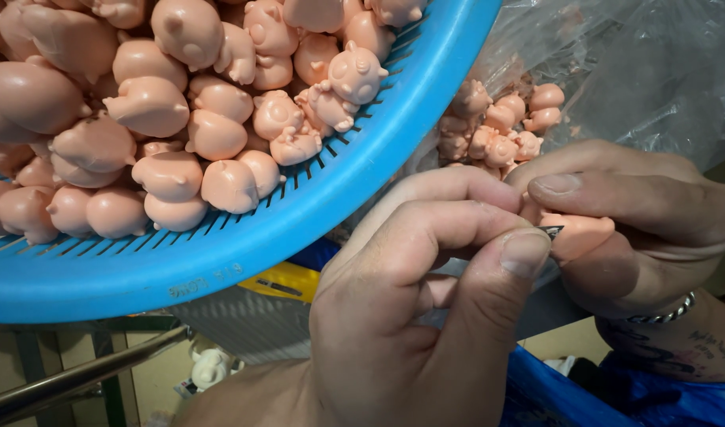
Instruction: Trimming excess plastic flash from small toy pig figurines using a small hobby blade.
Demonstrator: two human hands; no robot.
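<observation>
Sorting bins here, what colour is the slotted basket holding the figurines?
Bright blue basket, clearest in the head view.

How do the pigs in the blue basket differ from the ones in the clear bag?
The pigs in the blue basket are a large heap in the open; those in the clear bag are a small cluster behind plastic film. The basket heap lies closer and looks bigger; the bag cluster sits farther back, above the hands. Both are the same pink, unpainted figures.
</observation>
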